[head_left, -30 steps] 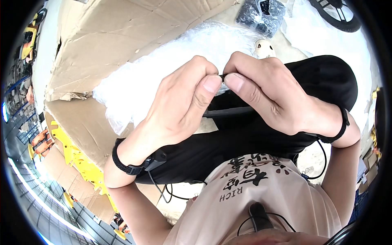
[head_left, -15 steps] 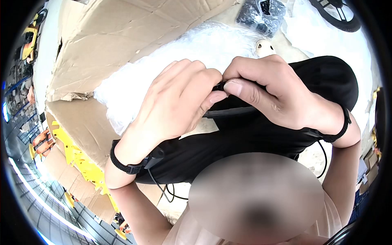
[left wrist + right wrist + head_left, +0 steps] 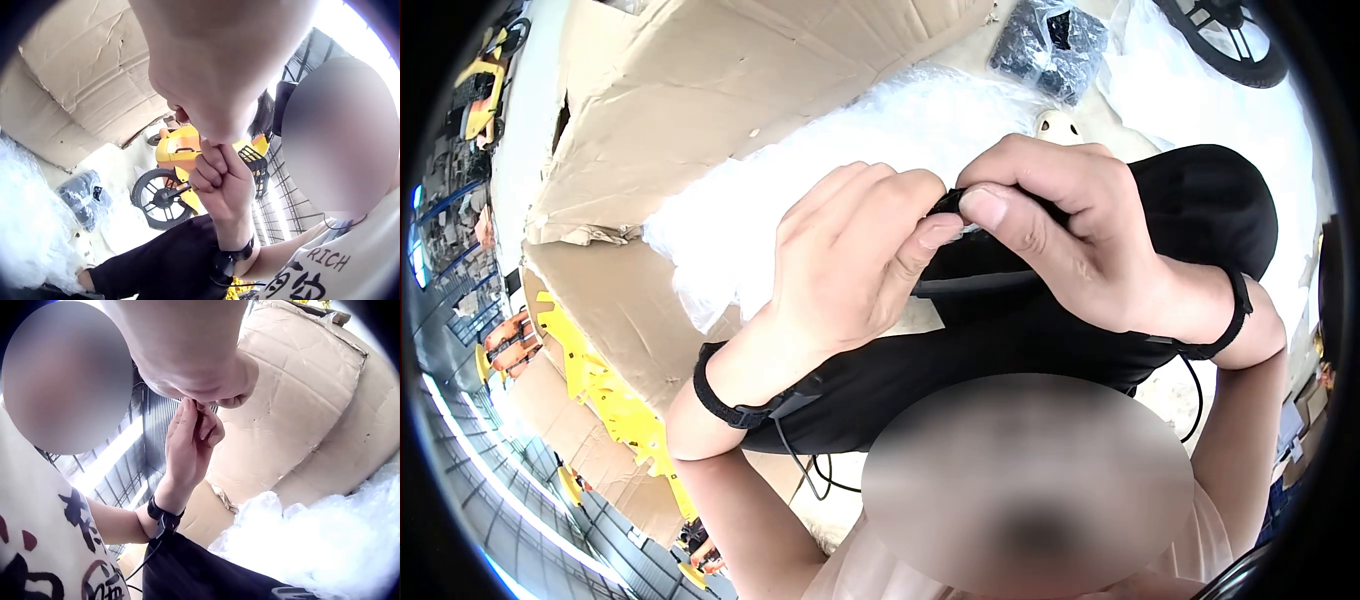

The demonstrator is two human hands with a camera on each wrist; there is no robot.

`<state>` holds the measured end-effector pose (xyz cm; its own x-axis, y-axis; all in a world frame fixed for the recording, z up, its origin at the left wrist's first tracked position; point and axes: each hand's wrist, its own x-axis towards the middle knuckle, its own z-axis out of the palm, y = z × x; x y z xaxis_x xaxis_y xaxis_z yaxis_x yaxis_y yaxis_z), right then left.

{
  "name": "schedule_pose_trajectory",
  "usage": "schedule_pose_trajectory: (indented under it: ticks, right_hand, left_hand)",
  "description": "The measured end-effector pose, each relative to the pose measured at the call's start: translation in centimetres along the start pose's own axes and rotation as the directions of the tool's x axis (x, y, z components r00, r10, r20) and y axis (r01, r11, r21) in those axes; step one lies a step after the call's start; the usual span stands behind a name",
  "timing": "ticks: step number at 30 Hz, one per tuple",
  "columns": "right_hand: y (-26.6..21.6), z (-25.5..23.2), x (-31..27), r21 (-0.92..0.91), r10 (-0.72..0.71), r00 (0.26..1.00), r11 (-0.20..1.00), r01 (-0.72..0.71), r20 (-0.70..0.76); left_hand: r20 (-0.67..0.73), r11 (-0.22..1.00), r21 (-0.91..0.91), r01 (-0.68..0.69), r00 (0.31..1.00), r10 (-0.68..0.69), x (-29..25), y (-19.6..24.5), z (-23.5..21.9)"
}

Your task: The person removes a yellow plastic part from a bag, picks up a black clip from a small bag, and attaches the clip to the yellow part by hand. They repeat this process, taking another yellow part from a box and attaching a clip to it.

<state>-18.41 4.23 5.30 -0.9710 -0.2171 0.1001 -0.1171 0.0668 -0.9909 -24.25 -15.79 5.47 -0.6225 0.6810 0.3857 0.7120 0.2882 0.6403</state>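
Note:
Both hands meet fingertip to fingertip above the person's lap in the head view. A small black item (image 3: pixel 947 202) lies between them, mostly covered by fingers. The left hand (image 3: pixel 850 255) pinches its left end between thumb and curled fingers. Thumb and index finger of the right hand (image 3: pixel 1080 235) pinch the right end. In the left wrist view the right hand (image 3: pixel 224 187) shows with curled fingers below the left; in the right wrist view the left hand (image 3: pixel 189 440) reaches up to the right. What the black item is cannot be made out.
A large cardboard box (image 3: pixel 700 110) and clear plastic wrap (image 3: pixel 740 210) lie beyond the hands. Farther off are a plastic-wrapped dark package (image 3: pixel 1050 50) and a black wheel (image 3: pixel 1235 45). Yellow parts (image 3: pixel 605 390) lie at the left. Cables hang at both wrists.
The left hand has turned, its thumb dropping lower, and more of the black item shows between the hands. The right hand keeps its pinch; the head view has shifted slightly.

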Motion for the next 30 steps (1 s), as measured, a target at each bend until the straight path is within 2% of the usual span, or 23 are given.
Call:
schedule_pose_trajectory:
  ticks: [1,3,4,6,7,9,10,12,13,14,18,20,22,24,26,27,28,30]
  right_hand:
    - [0.2,-0.1,0.0,0.0,-0.002,1.0,1.0,0.002,-0.001]
    - [0.5,-0.3,0.2,-0.063,-0.01,0.982,0.998,-0.002,-0.187]
    - [0.1,-0.6,0.4,0.043,0.099,0.968,0.995,-0.092,-0.231]
    - [0.2,-1.2,0.7,0.156,0.143,0.98,0.98,-0.12,-0.14]
    - [0.4,-1.2,0.6,0.155,0.138,0.98,0.981,-0.115,-0.142]
    - [0.8,-1.0,0.1,0.435,0.271,0.962,0.865,-0.25,0.012]
    - [0.8,-1.0,0.1,0.436,0.27,0.963,0.865,-0.249,0.013]
    - [0.6,-1.2,0.1,0.505,0.387,0.916,0.772,-0.386,0.109]
    - [0.3,-1.3,0.2,0.505,0.384,0.917,0.774,-0.383,0.108]
    - [0.1,-1.3,0.3,0.565,0.423,0.898,0.714,-0.413,0.122]
    - [0.7,-1.3,0.3,0.716,0.454,0.872,0.546,-0.435,0.183]
    - [0.7,-1.0,0.2,0.729,0.474,0.863,0.526,-0.437,0.175]
    - [0.9,-0.8,0.2,0.745,0.498,0.853,0.508,-0.432,0.155]
    - [1.0,-0.7,0.3,0.752,0.516,0.848,0.51,-0.417,0.121]
    - [1.0,-0.4,0.4,0.694,0.537,0.843,0.594,-0.407,0.036]
    - [1.0,-0.4,0.6,0.649,0.493,0.869,0.651,-0.393,0.032]
    - [0.4,-0.4,0.7,0.566,0.509,0.86,0.722,-0.399,-0.043]
    - [0.5,0.2,1.1,0.507,0.391,0.913,0.814,-0.283,-0.119]
  left_hand:
    - [0.0,1.0,0.002,-0.002,1.0,0.002,-0.2,0.2,-0.1]
    - [0.031,0.975,-0.164,0.152,0.988,-0.149,-0.5,0.6,-0.4]
    - [0.032,0.975,-0.162,0.15,0.989,-0.147,-0.5,0.8,-0.5]
    - [0.119,0.777,-0.472,0.417,0.903,-0.413,-0.4,1.1,-0.9]
    - [0.193,0.746,-0.493,0.449,0.892,-0.409,-0.5,0.7,-1.2]
    - [0.208,0.718,-0.516,0.466,0.882,-0.423,0.1,0.8,-1.0]
    - [0.226,0.686,-0.541,0.486,0.87,-0.438,0.3,0.8,-0.8]
    - [0.246,0.697,-0.545,0.467,0.883,-0.399,0.3,0.5,-1.0]
    - [0.226,0.689,-0.535,0.488,0.869,-0.44,0.4,0.7,-0.9]
    - [0.205,0.681,-0.526,0.51,0.853,-0.48,0.5,0.8,-0.9]
    - [0.178,0.678,-0.544,0.494,0.858,-0.482,0.3,0.5,-0.9]
    - [0.156,0.651,-0.603,0.462,0.868,-0.472,0.1,0.3,-0.5]
    - [0.189,0.561,-0.669,0.487,0.842,-0.505,0.2,0.4,-0.3]
    - [0.232,0.48,-0.69,0.542,0.793,-0.563,0.4,0.8,-0.3]
    - [0.276,0.4,-0.71,0.58,0.751,-0.599,0.5,0.9,-0.1]
    - [0.28,0.378,-0.722,0.58,0.744,-0.607,0.5,0.8,0.1]
    - [0.29,0.335,-0.744,0.578,0.731,-0.617,0.7,0.9,0.5]
    - [0.291,0.274,-0.795,0.541,0.736,-0.612,0.8,0.8,1.0]
